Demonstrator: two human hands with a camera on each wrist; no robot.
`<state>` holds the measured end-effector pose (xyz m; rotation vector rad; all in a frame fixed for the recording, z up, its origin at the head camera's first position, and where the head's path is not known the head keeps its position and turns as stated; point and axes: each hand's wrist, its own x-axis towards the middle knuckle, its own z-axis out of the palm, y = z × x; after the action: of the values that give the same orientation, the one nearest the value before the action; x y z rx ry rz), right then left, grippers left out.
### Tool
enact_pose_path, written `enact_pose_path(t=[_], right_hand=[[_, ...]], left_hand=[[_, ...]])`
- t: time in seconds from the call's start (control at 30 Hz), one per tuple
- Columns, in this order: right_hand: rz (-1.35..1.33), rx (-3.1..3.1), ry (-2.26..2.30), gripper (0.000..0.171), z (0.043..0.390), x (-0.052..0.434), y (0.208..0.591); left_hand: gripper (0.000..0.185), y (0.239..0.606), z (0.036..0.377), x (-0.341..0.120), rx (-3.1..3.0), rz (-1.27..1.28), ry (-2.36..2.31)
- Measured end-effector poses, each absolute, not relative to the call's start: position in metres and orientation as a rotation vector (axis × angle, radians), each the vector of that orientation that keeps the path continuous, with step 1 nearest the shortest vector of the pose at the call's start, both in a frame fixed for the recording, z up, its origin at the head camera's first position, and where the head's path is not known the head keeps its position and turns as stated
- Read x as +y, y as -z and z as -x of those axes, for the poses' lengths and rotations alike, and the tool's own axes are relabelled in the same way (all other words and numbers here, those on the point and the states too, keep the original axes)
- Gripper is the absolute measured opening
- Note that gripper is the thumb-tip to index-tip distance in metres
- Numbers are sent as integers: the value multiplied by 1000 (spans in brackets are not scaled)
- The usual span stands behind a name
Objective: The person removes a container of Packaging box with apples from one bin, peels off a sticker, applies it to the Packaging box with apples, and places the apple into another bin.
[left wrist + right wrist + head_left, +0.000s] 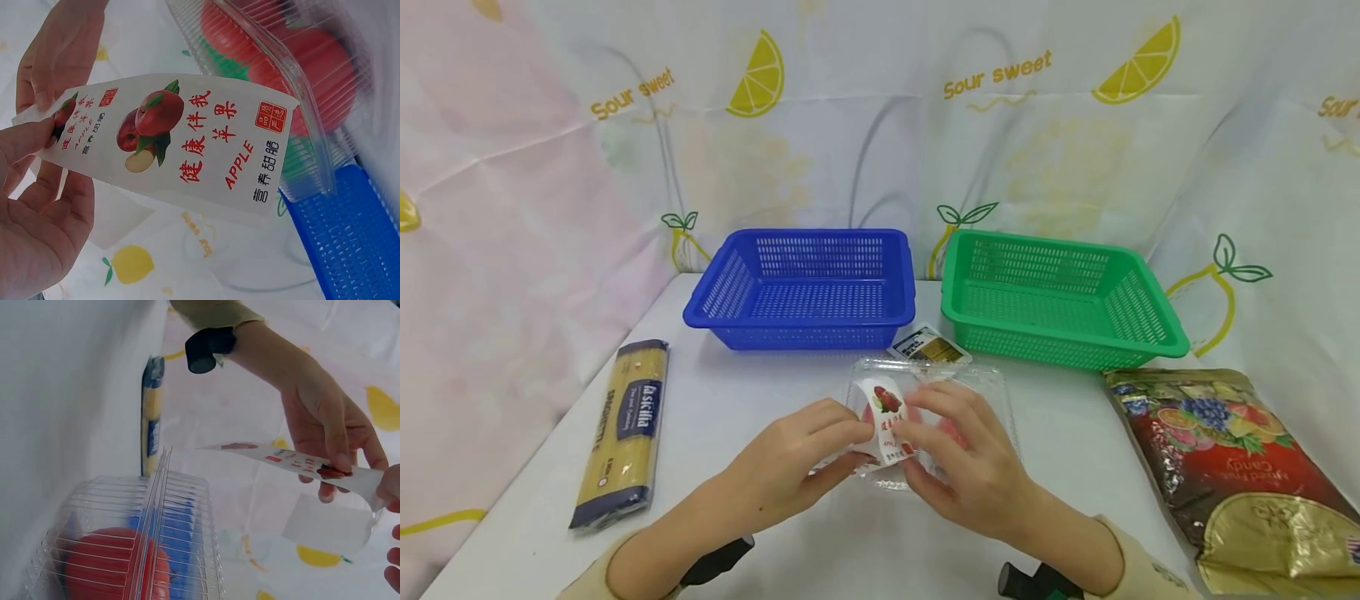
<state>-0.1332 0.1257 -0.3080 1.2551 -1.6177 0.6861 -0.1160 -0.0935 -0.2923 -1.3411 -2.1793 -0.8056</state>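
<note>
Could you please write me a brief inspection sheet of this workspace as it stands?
Surface: white table, lit evenly.
Job's things: clear clamshell box with red apples; its apple label strip pinched by both hands.
Clutter: spaghetti pack left; candy bag right; blue basket, green basket; small packet between them.
Grippers: left hand, right hand on the strip.
Cables: nothing seen.
Surroundings: lemon-print cloth backdrop.

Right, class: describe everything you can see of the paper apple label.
The apple label is a white paper strip printed with red apples, red Chinese characters and the word APPLE. It wraps over a clear plastic clamshell box holding red apples. The left hand and right hand pinch one end, which is lifted off the box.
</note>
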Motion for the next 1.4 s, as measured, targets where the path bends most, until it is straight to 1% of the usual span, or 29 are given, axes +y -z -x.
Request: enact_pose_path(t=[0.2, 0.3, 0.4, 0.53, 0.57, 0.77, 1.0, 1.4], right_hand=[[-1287, -1569, -654, 15, 135, 128, 307], [-1301, -1547, -648, 14, 135, 129, 307], [-1304, -1527, -641, 15, 135, 129, 306], [-1294, -1497, -632, 15, 136, 130, 305], [-1292, -1493, -632, 15, 136, 130, 305], [-1308, -1499, -663, 15, 136, 131, 304], [-1339, -1462, -671, 14, 136, 127, 303], [-1341, -1504, -671, 16, 135, 130, 309]], left_hand=[[18, 296, 115, -98, -2190, 1292, 795], [21, 297, 114, -100, -2187, 1270, 801], [19, 297, 113, -102, -2214, 1251, 849], [40, 297, 111, -107, -2278, 1212, 965], [41, 297, 111, -109, -2298, 1195, 990], [27, 302, 111, -120, -2398, 1090, 1030], [30, 308, 112, -126, -2432, 988, 1000], [21, 315, 121, -144, -2560, 690, 986]])
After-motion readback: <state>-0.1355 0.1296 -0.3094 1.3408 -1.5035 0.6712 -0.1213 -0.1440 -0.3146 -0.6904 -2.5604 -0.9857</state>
